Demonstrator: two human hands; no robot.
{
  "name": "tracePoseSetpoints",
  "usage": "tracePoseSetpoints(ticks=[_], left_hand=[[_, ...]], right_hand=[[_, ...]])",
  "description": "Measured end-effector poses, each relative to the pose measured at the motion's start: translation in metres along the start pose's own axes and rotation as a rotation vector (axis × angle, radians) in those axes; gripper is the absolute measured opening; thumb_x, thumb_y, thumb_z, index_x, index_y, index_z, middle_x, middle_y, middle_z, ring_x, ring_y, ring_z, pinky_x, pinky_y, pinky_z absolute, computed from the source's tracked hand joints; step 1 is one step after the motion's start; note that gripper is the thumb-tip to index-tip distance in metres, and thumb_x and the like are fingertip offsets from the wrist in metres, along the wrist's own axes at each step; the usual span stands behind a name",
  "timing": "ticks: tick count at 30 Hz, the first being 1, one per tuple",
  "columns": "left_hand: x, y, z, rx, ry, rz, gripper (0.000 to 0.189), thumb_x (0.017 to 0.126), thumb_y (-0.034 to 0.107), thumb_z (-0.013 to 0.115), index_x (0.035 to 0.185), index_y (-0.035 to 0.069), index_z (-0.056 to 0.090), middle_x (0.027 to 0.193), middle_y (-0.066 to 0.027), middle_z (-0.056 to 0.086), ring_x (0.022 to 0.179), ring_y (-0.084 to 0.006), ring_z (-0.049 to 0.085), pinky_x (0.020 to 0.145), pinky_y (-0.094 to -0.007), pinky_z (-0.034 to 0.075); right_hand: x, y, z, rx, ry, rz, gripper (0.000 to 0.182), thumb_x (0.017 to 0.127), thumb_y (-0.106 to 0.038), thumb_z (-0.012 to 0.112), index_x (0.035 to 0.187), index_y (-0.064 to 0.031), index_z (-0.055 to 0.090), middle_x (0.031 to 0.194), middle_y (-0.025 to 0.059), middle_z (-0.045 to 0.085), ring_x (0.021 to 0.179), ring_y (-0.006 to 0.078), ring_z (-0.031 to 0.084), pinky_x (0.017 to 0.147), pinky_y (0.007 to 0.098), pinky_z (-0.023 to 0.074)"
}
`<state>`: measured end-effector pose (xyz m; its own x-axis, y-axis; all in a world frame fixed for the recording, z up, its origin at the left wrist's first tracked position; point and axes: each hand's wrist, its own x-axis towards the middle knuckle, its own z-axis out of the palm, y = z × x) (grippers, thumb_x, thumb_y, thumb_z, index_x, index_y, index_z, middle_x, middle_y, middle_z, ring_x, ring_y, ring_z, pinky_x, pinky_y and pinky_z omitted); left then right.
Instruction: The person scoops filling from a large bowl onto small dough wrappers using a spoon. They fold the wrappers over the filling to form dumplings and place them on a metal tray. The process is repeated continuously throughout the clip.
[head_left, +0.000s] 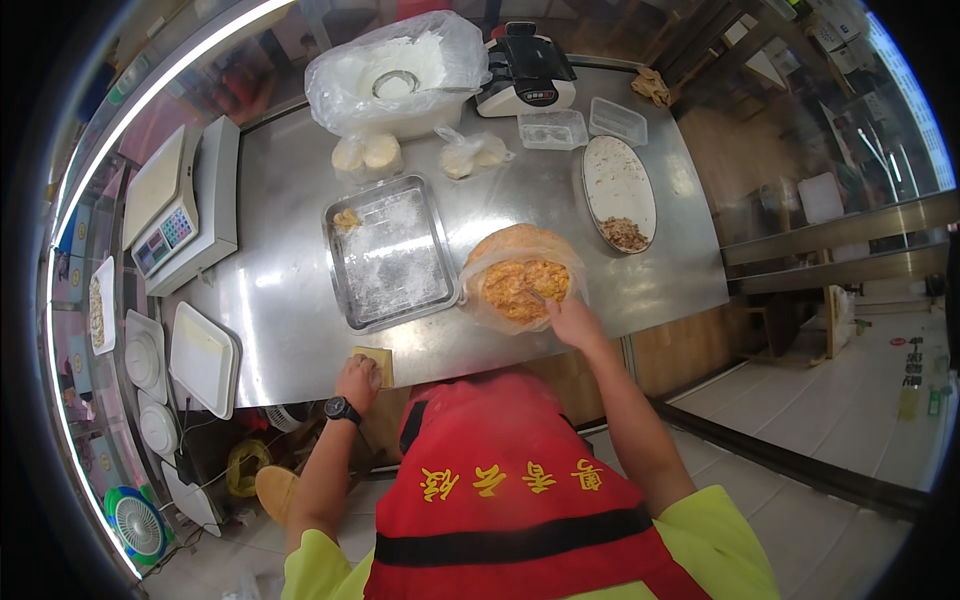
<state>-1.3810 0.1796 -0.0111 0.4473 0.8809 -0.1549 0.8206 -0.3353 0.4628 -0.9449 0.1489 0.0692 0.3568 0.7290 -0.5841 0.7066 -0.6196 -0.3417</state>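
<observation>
Near the table's front edge, my left hand (360, 384) is closed around a stack of thin yellow dough wrappers (384, 366). My right hand (574, 322) grips a thin utensil (535, 294) whose end rests in an orange-yellow minced filling (517, 289). The filling is in a clear plastic bag (576, 270), and more orange filling shows behind the bag's rim. Left of the bag lies a metal tray (390, 259) dusted with white flour, with a small yellow folded dumpling (346, 220) in its upper left corner.
An oval dish (619, 187) with meat scraps stands at right, below two plastic containers (551, 130). Bagged pale rounds (367, 157) lie before a plastic-covered flour tub (397, 71). A black-and-white appliance (527, 75) stands behind. A scale (161, 210) and white trays (202, 360) are at left.
</observation>
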Motion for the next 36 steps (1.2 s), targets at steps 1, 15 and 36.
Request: tracePoseSetpoints(ticks=[1, 15, 36], left_hand=[[-0.001, -0.002, 0.001, 0.015, -0.003, 0.01, 0.016, 0.075, 0.011, 0.062, 0.089, 0.003, 0.063, 0.094, -0.0144, 0.06, 0.089, -0.0344, 0.056, 0.076, -0.0425, 0.048], [0.005, -0.031, 0.007, -0.58, 0.272, -0.446, 0.009, 0.078, 0.006, 0.054, 0.075, 0.0, 0.061, 0.074, -0.0073, 0.063, 0.072, -0.0178, 0.06, 0.069, -0.0284, 0.048], [0.08, 0.146, 0.035, -1.823, -0.017, -0.372, 0.04, 0.1, 0.029, 0.041, 0.121, -0.004, 0.05, 0.112, -0.0116, 0.06, 0.099, -0.022, 0.061, 0.086, -0.0354, 0.05]], right_hand=[[0.0, 0.004, -0.001, 0.026, 0.029, -0.016, 0.052, 0.095, -0.039, 0.036, 0.09, 0.0032, 0.066, 0.09, 0.025, 0.063, 0.09, 0.0409, 0.061, 0.083, 0.0469, 0.046], [0.017, 0.028, 0.059, 0.386, -0.052, -0.048, 0.055, 0.093, -0.043, 0.039, 0.091, 0.0043, 0.067, 0.079, 0.0239, 0.066, 0.078, 0.0381, 0.064, 0.079, 0.0437, 0.0485], [0.001, 0.003, 0.066, 0.802, -0.215, 0.154, 0.056, 0.096, -0.047, 0.039, 0.075, -0.002, 0.064, 0.056, 0.0045, 0.052, 0.042, 0.015, 0.044, 0.04, 0.0319, 0.0346]])
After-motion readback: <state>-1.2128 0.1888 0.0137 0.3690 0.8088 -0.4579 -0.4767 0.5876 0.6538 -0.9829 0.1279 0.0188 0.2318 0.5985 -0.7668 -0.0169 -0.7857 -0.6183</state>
